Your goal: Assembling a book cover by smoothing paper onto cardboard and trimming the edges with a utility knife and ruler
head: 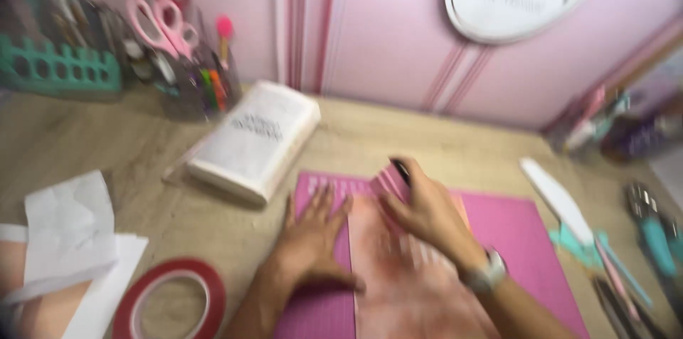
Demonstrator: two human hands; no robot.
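left hand spread flat, pinning pink patterned paper on pink scoring board | right hand gripped on dark tool at board's upper edge | risk: paper may slip under the flat palm, skewing the line; frame blurred | red tape roll well left of board

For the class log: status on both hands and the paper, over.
Left hand flat, pressing pink mat beside paper. Right hand grips a dark tool on the paper. Nothing in the way.
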